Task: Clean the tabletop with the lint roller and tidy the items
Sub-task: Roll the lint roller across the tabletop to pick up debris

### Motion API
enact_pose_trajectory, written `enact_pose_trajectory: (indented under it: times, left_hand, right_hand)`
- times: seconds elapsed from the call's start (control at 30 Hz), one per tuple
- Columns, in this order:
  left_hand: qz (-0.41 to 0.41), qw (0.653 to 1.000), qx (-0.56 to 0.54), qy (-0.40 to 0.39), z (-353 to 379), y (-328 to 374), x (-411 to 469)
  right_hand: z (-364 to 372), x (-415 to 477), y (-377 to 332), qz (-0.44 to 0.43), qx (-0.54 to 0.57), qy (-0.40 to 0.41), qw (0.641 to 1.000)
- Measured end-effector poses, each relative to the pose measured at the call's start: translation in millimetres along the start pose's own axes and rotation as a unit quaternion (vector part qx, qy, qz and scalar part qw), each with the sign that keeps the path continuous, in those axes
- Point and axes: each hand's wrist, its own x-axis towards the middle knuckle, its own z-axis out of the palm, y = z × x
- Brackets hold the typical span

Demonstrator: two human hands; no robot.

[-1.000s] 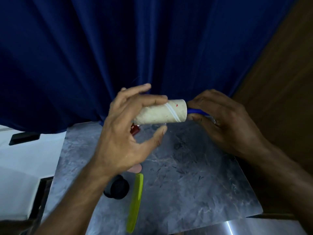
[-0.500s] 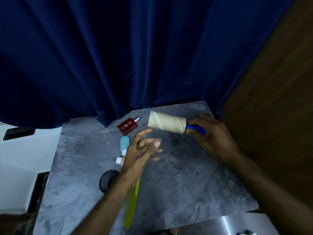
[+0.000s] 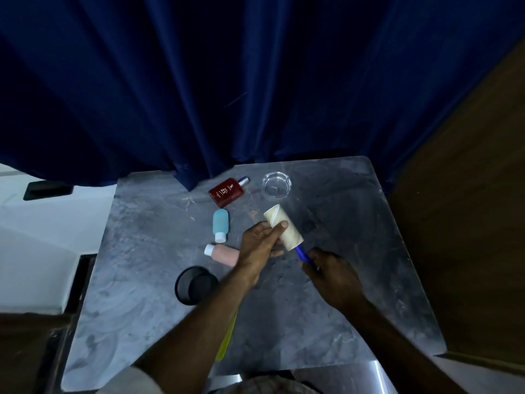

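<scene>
Right now both hands are on the lint roller [image 3: 284,230], which is held just above the middle of the grey marbled worktop [image 3: 147,251] and tilted, its paper roll pointing away and its blue handle [image 3: 300,253] pointing back toward the person. The left hand [image 3: 260,245] wraps the near side of the roll: its fingers [image 3: 279,226] are curled loosely round the paper, with one fingertip lying across the top and the rest tucked underneath. The right hand [image 3: 332,275] is closed round the lower end of the blue handle, fingers pressed together in a fist-like grip, so only a short piece of handle shows between the hand and the roll.

Beyond the lint roller, toward the blue curtain [image 3: 255,81], a clear glass ashtray [image 3: 277,185] stands on the worktop; whether anything lies in it cannot be told. Just left of the ashtray a dark red perfume bottle [image 3: 227,192] lies on its side. Left of the lint roller a small teal bottle [image 3: 220,224] with a white cap lies flat, and nearer the person a pink bottle [image 3: 223,254], also white-capped, lies flat with one end hidden behind the left hand. Nearer again, left of the left forearm, stands a round black mesh cup [image 3: 196,284], its inside too dark to read. A yellow-green comb [image 3: 225,341] shows partly beneath the left forearm.
</scene>
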Motion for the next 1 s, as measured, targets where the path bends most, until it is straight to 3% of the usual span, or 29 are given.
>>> enact_pose_trajectory:
  times: [0.07, 0.17, 0.27, 0.33, 0.53, 0.9, 1.0]
  left_hand:
    - [0.074, 0.99, 0.117, 0.001, -7, -14, 13]
    - [0.189, 0.885, 0.426, 0.001, -26, -33, 33]
    - [0.156, 0.767, 0.621, -0.048, -39, -42, 58]
    - [0.136, 0.724, 0.672, -0.074, -40, -46, 69]
    - [0.138, 0.681, 0.714, -0.081, -47, -54, 92]
    - [0.169, 0.678, 0.712, -0.065, -54, -66, 97]
    - [0.161, 0.676, 0.716, -0.069, -52, -65, 97]
  right_hand:
    - [13, 9, 6, 0.02, 0.004, 0.001, 1.0]
    - [32, 22, 9, 0.06, 0.019, 0.002, 0.998]
    - [45, 38, 12, 0.084, 0.013, 0.012, 0.996]
    - [50, 44, 16, 0.088, -0.013, 0.009, 0.996]
    - [64, 57, 20, 0.074, -0.056, -0.017, 0.996]
    - [89, 56, 13, 0.021, -0.183, -0.009, 0.983]
    - [85, 55, 16, 0.008, -0.217, 0.031, 0.976]
